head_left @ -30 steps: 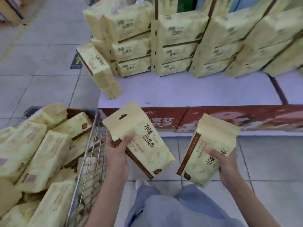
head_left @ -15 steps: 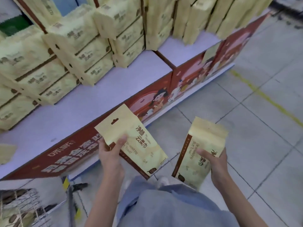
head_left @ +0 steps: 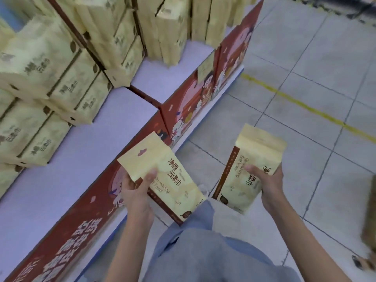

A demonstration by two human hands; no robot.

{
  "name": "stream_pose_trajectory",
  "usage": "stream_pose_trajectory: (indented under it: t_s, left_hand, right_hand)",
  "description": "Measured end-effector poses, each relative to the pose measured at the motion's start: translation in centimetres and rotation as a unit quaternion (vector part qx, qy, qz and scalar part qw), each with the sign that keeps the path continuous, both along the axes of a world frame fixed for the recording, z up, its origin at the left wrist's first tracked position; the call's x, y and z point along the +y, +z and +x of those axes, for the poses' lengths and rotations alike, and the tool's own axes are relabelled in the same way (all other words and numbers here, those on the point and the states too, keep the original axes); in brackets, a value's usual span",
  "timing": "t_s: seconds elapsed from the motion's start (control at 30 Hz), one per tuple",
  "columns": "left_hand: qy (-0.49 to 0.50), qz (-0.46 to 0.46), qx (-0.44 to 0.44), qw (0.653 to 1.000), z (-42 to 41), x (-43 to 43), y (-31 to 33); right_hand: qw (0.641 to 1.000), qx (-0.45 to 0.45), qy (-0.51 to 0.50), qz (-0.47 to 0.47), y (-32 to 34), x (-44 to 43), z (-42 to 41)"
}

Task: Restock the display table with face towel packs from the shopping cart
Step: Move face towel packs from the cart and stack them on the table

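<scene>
My left hand (head_left: 136,197) grips a pale yellow face towel pack (head_left: 173,180) by its upper left side, thumb across the front. My right hand (head_left: 267,186) holds a second yellow pack (head_left: 244,180) from its right side. Both packs hang over the floor just in front of the display table (head_left: 67,165), whose lilac top runs diagonally from lower left to upper right. Stacks of the same yellow packs (head_left: 50,82) stand along the table's far side. The shopping cart is out of view.
The table's front panel (head_left: 85,226) is red with white characters and cartoon figures. Grey tiled floor (head_left: 295,98) spreads to the right, crossed by a yellow line (head_left: 311,112). A blurred brown object (head_left: 369,226) sits at the right edge. My blue clothing fills the bottom centre.
The view has swung right and away from the cart, which has left the frame. The table now runs diagonally. Both hands keep the same hold on their packs.
</scene>
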State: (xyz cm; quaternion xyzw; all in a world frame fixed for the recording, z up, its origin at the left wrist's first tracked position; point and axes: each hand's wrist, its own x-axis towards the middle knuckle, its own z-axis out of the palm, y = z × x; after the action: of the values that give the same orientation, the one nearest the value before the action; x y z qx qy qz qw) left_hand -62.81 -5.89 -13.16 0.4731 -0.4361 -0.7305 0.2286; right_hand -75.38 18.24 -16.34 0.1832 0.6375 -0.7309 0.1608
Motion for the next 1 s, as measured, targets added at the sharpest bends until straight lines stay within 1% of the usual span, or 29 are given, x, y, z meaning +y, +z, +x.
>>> stream_pose_trajectory:
  t_s: [0.23,0.37,0.5,0.6,0.73,0.87,1.0]
  left_hand:
    - [-0.096,0.009,0.0,0.995,-13.7,-0.2,0.6]
    - [-0.117,0.016,0.014,0.993,-21.1,0.7,1.3]
    - [-0.138,0.016,0.017,0.99,-28.3,2.0,1.3]
    - [-0.119,-0.003,0.032,0.992,-33.2,3.5,0.7]
    - [-0.055,-0.006,0.027,0.998,-38.2,5.7,0.2]
    - [0.005,-0.007,0.016,1.0,-40.6,7.4,0.3]
    - [0.082,-0.001,0.007,0.997,-41.8,7.9,0.5]
  right_hand:
    - [0.999,0.0,-0.043,0.027,0.8,1.6,-7.4]
    - [0.996,-0.007,-0.075,0.037,1.1,3.4,-11.1]
    - [0.996,-0.016,-0.085,0.038,0.1,5.4,-16.6]
    - [0.997,-0.011,-0.062,0.041,-0.9,6.8,-22.3]
    - [0.999,-0.004,-0.018,0.043,-0.2,8.3,-30.3]
    - [0.999,-0.002,0.036,0.03,1.1,8.2,-37.5]
    - [0.994,0.003,0.102,0.03,1.8,5.7,-43.2]
